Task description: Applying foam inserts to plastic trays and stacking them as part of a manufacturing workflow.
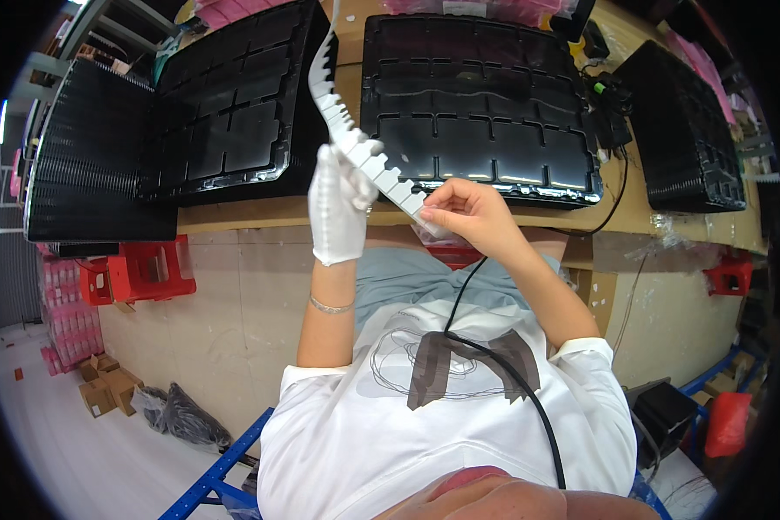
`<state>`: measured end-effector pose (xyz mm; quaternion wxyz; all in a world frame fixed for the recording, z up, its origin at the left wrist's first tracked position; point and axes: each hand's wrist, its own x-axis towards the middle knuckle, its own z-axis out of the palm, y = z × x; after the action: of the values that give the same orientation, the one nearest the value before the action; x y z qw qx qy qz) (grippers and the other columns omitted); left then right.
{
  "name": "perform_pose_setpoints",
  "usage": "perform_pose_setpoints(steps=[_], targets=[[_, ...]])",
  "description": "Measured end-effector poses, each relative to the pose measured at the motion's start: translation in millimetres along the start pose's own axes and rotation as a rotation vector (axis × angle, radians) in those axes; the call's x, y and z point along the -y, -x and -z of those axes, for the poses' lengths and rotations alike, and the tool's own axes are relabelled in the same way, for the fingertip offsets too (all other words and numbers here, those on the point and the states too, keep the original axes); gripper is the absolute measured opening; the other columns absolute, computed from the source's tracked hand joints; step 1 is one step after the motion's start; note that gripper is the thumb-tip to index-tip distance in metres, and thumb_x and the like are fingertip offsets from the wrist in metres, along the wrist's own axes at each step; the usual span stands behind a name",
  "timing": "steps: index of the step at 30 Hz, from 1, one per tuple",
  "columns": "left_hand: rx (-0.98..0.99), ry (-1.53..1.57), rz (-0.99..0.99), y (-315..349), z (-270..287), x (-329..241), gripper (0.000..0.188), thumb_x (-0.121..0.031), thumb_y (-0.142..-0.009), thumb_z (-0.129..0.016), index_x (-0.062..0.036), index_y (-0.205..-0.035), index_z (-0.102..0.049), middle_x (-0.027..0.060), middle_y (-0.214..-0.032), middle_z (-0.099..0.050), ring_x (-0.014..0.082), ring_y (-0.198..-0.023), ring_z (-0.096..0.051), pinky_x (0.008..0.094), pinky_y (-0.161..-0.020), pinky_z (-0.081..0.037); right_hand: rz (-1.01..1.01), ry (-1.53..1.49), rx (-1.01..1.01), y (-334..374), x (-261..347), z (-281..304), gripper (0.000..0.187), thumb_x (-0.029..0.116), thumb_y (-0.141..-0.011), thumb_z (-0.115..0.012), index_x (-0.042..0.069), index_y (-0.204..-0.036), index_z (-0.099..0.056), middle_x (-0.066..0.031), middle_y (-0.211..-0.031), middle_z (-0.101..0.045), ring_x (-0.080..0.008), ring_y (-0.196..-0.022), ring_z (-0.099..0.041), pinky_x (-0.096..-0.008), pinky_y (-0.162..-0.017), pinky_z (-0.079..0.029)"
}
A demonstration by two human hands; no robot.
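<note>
A long white strip [325,102] with a row of notched white tabs along it curves down from the far edge of the view, across the gap between two black trays. My left hand [339,212], in a white glove, is closed around the strip's middle part. My bare right hand [475,215] pinches the near end of the strip between thumb and fingers, just over the table's front edge. Behind my right hand lies a black plastic tray [485,121] with shallow rectangular compartments. Another black tray stack [225,113] stands left of my gloved hand.
More black trays are stacked at the far left [87,156] and right [689,130]. A dark device with a cable [614,108] sits beside the middle tray. Pink packages [243,10] lie at the back. Red stools [152,270] stand below the table's left front. A black cable hangs over my shirt.
</note>
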<state>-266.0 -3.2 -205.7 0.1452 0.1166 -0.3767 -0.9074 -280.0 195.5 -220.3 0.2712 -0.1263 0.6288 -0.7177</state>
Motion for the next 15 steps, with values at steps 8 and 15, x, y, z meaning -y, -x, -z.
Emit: perform_pose_setpoints(steps=[8, 15], targets=[[0.069, -0.615, 0.176, 14, 1, 5, 0.022, -0.01, -0.089, -0.072, -0.0003, -0.108, -0.065, 0.0016, -0.083, -0.066, 0.004, -0.062, -0.054, 0.0179, -0.053, -0.041, 0.093, 0.011, -0.196, 1, -7, -12, 0.016, 0.007, -0.084, -0.076, -0.002, -0.095, -0.067, -0.0055, -0.087, -0.07, -0.0069, -0.078, -0.065, -0.0214, -0.071, -0.053], [-0.04, -0.554, 0.052, 9, 19, 3, 0.019, -0.014, -0.093, -0.069, -0.0021, -0.107, -0.064, 0.0019, -0.083, -0.066, 0.0036, -0.062, -0.054, 0.0175, -0.053, -0.041, 0.276, 0.219, -0.275, -15, -5, -27, 0.011, 0.007, -0.081, -0.077, 0.004, -0.089, -0.072, -0.006, -0.091, -0.066, -0.0106, -0.081, -0.064, -0.0231, -0.073, -0.052]])
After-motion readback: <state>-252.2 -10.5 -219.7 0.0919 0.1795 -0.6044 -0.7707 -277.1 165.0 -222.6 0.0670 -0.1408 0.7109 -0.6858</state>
